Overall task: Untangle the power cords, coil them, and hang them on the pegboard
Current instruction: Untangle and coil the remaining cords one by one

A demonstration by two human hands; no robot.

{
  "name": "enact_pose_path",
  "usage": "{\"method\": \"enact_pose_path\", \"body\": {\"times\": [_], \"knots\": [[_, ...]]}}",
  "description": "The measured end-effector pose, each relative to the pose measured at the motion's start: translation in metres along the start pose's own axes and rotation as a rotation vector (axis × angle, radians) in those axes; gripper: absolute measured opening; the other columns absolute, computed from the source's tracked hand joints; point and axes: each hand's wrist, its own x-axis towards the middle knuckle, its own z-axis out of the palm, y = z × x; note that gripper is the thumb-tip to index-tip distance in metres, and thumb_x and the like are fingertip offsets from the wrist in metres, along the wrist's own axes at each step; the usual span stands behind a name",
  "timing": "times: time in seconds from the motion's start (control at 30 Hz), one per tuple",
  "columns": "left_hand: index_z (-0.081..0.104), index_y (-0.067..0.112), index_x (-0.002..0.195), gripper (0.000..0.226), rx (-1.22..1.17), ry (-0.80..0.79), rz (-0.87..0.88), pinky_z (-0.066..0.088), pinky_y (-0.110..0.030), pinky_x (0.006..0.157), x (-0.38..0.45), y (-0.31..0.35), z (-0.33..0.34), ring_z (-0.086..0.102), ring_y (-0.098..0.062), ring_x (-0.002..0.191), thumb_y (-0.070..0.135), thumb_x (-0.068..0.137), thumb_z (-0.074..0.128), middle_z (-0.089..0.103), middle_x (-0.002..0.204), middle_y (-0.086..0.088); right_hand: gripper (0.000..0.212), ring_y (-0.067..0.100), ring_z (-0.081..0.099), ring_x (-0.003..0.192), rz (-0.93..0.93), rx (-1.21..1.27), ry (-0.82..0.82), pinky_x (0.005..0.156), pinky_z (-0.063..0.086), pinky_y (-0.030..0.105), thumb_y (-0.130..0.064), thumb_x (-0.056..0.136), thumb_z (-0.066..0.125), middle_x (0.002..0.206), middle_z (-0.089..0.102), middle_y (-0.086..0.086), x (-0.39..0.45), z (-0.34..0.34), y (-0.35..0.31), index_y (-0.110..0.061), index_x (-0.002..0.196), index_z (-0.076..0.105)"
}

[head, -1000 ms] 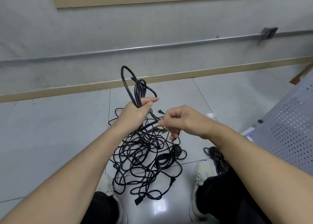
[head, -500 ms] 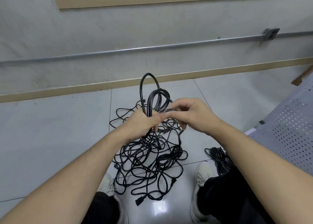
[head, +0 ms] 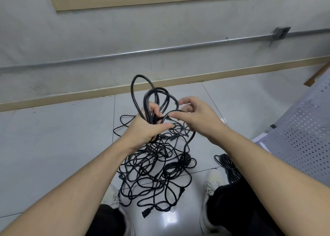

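Coiled cord loops (head: pixel 153 96) in left hand (head: pixel 148 126)

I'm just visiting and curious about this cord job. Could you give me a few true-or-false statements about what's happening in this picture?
1. The left hand grips several loops of black cord. True.
2. The tangled pile lies on a table. False: it lies on the tiled floor.
3. The right hand pinches a cord strand. True.
4. A coiled bundle already hangs on the pegboard. False: it lies on the floor beside the right shoe.
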Motion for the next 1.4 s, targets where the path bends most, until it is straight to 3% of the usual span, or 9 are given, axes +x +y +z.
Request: {"method": "enact_pose_path", "body": {"times": [0.3, 0.47, 0.57, 0.73, 0.93, 1.03, 1.13, 1.27, 1.4], "knots": [[0.049, 0.022, 0.11, 0.041, -0.007, -0.079, -0.129, 0.046, -0.019, 0.057, -0.002, -0.002, -0.003, 0.055, -0.004, 0.061, -0.001, 0.086, 0.072, 0.063, 0.074, 0.008, 0.021, 0.017, 0.07, 0.089, -0.257, -0.082, -0.098, 0.09, 0.053, 0.036, -0.012, 0.086, 0.079, 0.086, 0.077, -0.006, -0.002, 0.013, 0.005, -0.03, 0.081, 0.07], [0.068, 0.034, 0.089, 0.02, -0.025, -0.05, -0.157, 0.044, -0.029, 0.054, -0.001, 0.0, -0.002, 0.05, -0.009, 0.061, 0.017, 0.079, 0.07, 0.055, 0.071, 0.007, 0.009, 0.003, 0.047, 0.053, -0.247, -0.324, -0.094, 0.059, 0.04, 0.023, -0.031, 0.094, 0.072, 0.064, 0.061, -0.012, 0.0, 0.01, 0.002, -0.028, 0.086, 0.068], [0.066, 0.037, 0.084, 0.019, 0.049, -0.002, -0.152, 0.039, -0.029, 0.058, -0.001, -0.001, -0.001, 0.05, -0.004, 0.061, 0.022, 0.077, 0.074, 0.055, 0.069, 0.015, 0.039, 0.006, 0.043, 0.041, -0.157, -0.573, -0.153, 0.048, 0.038, 0.025, -0.046, 0.097, 0.063, 0.055, 0.049, -0.005, -0.002, 0.004, -0.001, -0.012, 0.08, 0.062], [0.061, 0.03, 0.087, 0.029, 0.053, 0.057, -0.187, 0.037, -0.029, 0.055, 0.001, 0.0, -0.003, 0.048, -0.009, 0.061, 0.01, 0.083, 0.083, 0.055, 0.076, 0.001, 0.044, 0.019, 0.058, 0.049, -0.113, -0.292, -0.309, 0.059, 0.057, 0.043, -0.037, 0.096, 0.068, 0.06, 0.044, 0.004, -0.007, -0.009, 0.003, 0.005, 0.088, 0.055], [0.053, 0.026, 0.087, 0.036, -0.134, 0.093, -0.161, 0.052, -0.029, 0.058, 0.001, 0.007, 0.005, 0.058, -0.012, 0.077, -0.001, 0.087, 0.075, 0.058, 0.086, -0.003, 0.021, 0.012, 0.043, 0.042, -0.157, -0.139, -0.13, 0.042, 0.034, 0.018, -0.024, 0.1, 0.063, 0.051, 0.047, -0.003, -0.007, -0.006, -0.007, -0.013, 0.082, 0.066], [0.061, 0.02, 0.081, 0.028, -0.025, 0.132, -0.111, 0.046, -0.022, 0.059, 0.002, 0.003, 0.004, 0.055, -0.008, 0.066, -0.002, 0.086, 0.076, 0.058, 0.073, 0.006, 0.034, 0.015, 0.062, 0.053, 0.021, -0.246, -0.268, 0.055, 0.045, 0.017, -0.039, 0.096, 0.067, 0.056, 0.06, 0.005, -0.006, -0.011, -0.006, -0.014, 0.075, 0.059], [0.074, 0.026, 0.093, 0.027, 0.105, 0.21, -0.098, 0.05, -0.018, 0.082, 0.005, -0.003, 0.0, 0.068, -0.006, 0.091, -0.001, 0.086, 0.076, 0.075, 0.095, 0.007, 0.032, 0.027, 0.071, 0.078, 0.114, -0.261, -0.461, 0.084, 0.052, 0.03, -0.041, 0.092, 0.071, 0.066, 0.068, 0.008, -0.009, -0.017, -0.003, -0.015, 0.079, 0.057], [0.076, 0.03, 0.092, 0.025, 0.192, 0.363, -0.174, 0.047, -0.024, 0.071, 0.012, -0.004, -0.012, 0.064, -0.012, 0.079, 0.005, 0.087, 0.075, 0.076, 0.092, -0.008, 0.003, 0.003, 0.055, 0.057, -0.079, -0.223, -0.377, 0.058, 0.045, 0.013, -0.02, 0.095, 0.071, 0.06, 0.058, -0.015, -0.015, -0.015, -0.01, -0.018, 0.093, 0.072], [0.077, 0.043, 0.091, 0.033, 0.374, 0.115, -0.282, 0.038, -0.024, 0.057, 0.005, -0.003, -0.003, 0.05, -0.012, 0.059, 0.012, 0.09, 0.067, 0.065, 0.069, 0.012, 0.01, -0.002, 0.051, 0.059, -0.416, -0.108, -0.18, 0.059, 0.038, 0.009, -0.01, 0.092, 0.073, 0.073, 0.06, -0.012, -0.016, -0.011, -0.01, -0.019, 0.089, 0.076]]}}
